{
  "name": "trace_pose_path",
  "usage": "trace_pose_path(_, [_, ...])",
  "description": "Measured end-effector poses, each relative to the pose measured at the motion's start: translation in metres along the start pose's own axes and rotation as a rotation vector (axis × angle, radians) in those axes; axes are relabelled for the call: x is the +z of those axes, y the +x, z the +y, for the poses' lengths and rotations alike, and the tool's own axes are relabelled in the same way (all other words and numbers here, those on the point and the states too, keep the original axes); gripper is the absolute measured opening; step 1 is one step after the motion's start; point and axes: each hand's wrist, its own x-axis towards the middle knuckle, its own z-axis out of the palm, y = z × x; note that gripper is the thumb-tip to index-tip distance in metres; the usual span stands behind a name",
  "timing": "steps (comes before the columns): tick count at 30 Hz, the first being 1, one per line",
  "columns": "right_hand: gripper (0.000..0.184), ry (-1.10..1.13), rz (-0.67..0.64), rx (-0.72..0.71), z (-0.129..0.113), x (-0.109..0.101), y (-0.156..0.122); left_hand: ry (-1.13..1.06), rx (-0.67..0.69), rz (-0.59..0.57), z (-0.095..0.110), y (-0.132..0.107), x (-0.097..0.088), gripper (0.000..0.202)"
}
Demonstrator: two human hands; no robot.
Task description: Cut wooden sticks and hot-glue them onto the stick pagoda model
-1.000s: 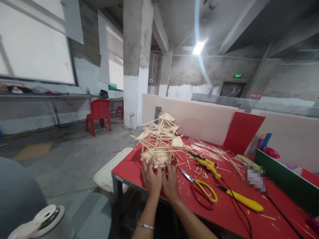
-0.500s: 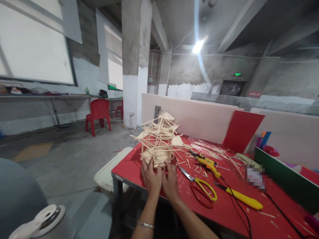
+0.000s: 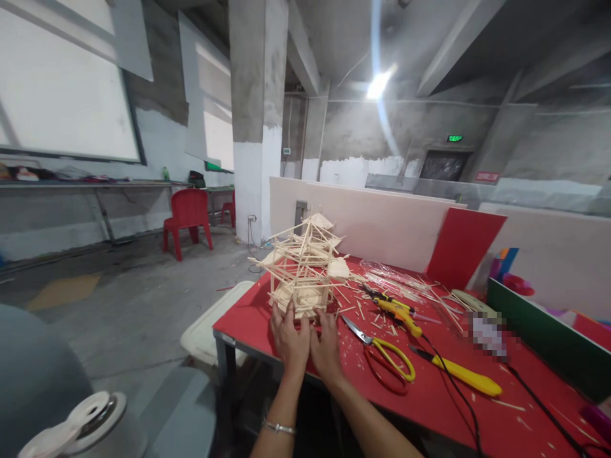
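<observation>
A pagoda-like model of pale wooden sticks (image 3: 305,267) stands upright near the left end of the red table. Its base faces me, and its upper tiers carry slanted stick roofs. My left hand (image 3: 292,337) lies at the front of the base with fingers spread, the fingertips touching the lower edge. Close beside it, my right hand (image 3: 325,343) rests against the same front edge, its fingers also apart. To the right of that hand lie scissors (image 3: 377,353) with one yellow and one red handle.
Beyond the scissors are a yellow glue gun (image 3: 396,315) with a black cord, a yellow-handled knife (image 3: 468,375) and pliers (image 3: 377,294). Loose sticks (image 3: 360,310) litter the red tabletop (image 3: 429,420). A green board (image 3: 544,337) stands at right; a white stool (image 3: 214,324) sits left of the table.
The view has shifted very slightly. Both hands and the stick model stay where they were.
</observation>
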Motion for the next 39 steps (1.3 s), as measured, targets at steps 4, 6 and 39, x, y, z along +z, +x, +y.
trace_pose_path(4, [0.042, -0.007, 0.004, 0.009, -0.0005, -0.0005, -0.0003, -0.007, 0.008, 0.0, 0.0009, -0.0006, -0.0013, 0.04])
trace_pose_path(6, [0.042, -0.008, 0.007, 0.012, -0.0006, -0.0006, -0.0002, -0.011, 0.015, 0.0, 0.0012, -0.0005, -0.0019, 0.039])
trace_pose_path(39, [0.043, 0.048, -0.004, 0.023, -0.0064, -0.0036, 0.0021, -0.032, 0.069, 0.026, 0.0021, 0.0007, -0.0037, 0.036])
